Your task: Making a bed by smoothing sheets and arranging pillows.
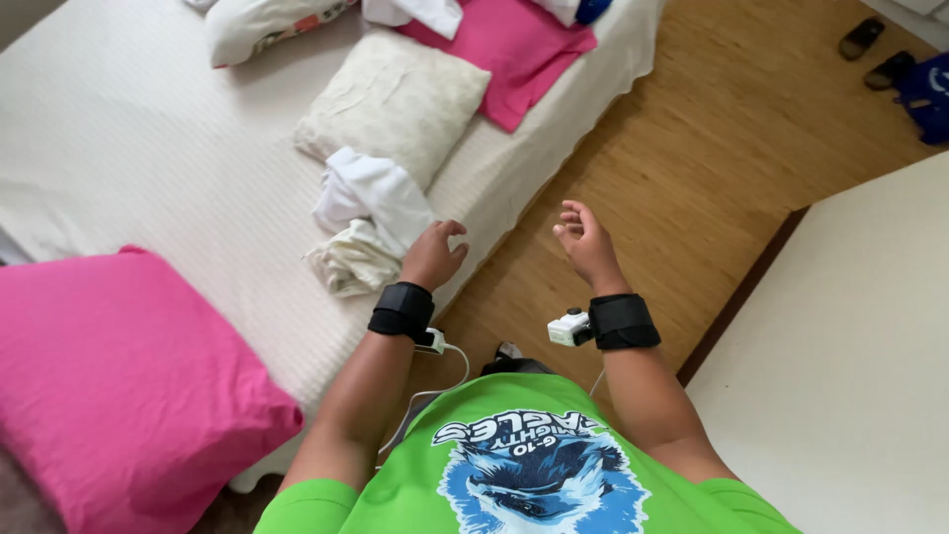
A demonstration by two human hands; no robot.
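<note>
Person stands at the edge of the bed, looking down. Left hand hangs just beside a crumpled white cloth pile at the bed's near edge, fingers loosely curled, grip holding nothing; whether the knuckles touch the cloth I cannot tell. Right hand is out over the wooden floor, palm turned up, fingers half curled and spread apart, also holding nothing. Both wrists carry black straps with small white devices and a cable.

Where the work stands, judged from how things lie: the cloth pile is still bunched, two pieces or so, one whiter on top and a creamier one under it, not folded, not lifted. It sits on the white bedspread just below a cream pillow. A pink pillowcase or cloth lies flat near the head of the bed, partly under the cream pillow's corner, with another white piece above it. A patterned pillow is at the top edge. Big pink pillow lies at the near left corner, well apart from the hands.

So nothing looks sorted yet: bedding loose, pillows scattered, cloth not in hand. Left hand looks nearest to a grab; the grab itself is not made.

Off to the right, a pale flat surface; dark sandals and a blue item on the floor far corner.
</note>
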